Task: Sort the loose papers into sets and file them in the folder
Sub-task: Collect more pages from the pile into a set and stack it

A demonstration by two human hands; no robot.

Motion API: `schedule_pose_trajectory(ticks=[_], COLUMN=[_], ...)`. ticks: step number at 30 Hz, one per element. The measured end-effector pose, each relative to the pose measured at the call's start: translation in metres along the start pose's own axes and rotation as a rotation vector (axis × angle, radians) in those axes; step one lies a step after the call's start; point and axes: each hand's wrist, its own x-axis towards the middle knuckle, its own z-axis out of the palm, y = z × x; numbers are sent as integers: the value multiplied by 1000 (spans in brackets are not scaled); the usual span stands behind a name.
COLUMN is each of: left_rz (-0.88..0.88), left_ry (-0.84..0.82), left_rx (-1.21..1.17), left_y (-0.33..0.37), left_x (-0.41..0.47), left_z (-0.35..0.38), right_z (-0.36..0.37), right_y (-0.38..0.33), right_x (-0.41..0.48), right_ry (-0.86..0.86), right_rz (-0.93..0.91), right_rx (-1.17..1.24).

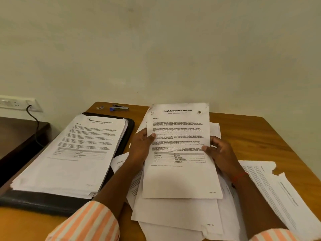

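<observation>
Held sheet: you hold one printed page [180, 150] headed "Sample Internship Documentation", Section 1, raised just right of the folder [121, 140].
Left hand: your left hand [141, 146] grips the page's left edge, thumb on the front, fingers curled behind.
Right hand: your right hand [219, 152] pinches the right edge the same way, thumb on the print.
Folder: it lies open and black, with a thick stack of papers [73, 153] already resting on it, same heading on top.
Loose papers: a messy spread [173, 213] lies right of the folder, under your hands; one torn sheet [278, 188] lies farthest from the folder.
Stapler: it sits [119, 108] beyond the folder's far edge, untouched.
Progress: judging by the pile sizes, you are likely past halfway.
Left to do: place this page, then sort the spread.
</observation>
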Motion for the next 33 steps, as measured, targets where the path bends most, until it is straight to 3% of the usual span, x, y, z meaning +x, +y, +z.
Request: schedule_pose_trajectory(ticks=[4,7,9,14,17,20,24,27,33], left_rz=[12,28,35,24,27,17,37,35,-14], left_ry=[5,14,16,16,16,23,28,-34,-173], left_rx=[7,29,33,43,63,69,86,133,175], left_y=[1,1,1,-1,-3,-4,-3,-1,-5], left_x=[0,-1,-1,1,2,3,6,7,4], left_z=[-1,-3,-4,-6,-5,-7,-10,-8,-8], right_z=[1,-5,-7,6,8,8,-2,-19,-33], right_y=[0,-1,-1,-1,2,3,-3,-9,-5], right_x=[0,3,6,6,7,7,8,7,8], right_ry=[57,171,129,71,54,78,498,788,893], right_rz=[7,-60,-5,107,115,56,-63,-92,-110], right_rx=[-21,-548,-834,-972,-940,-709,-254,-102,-37])
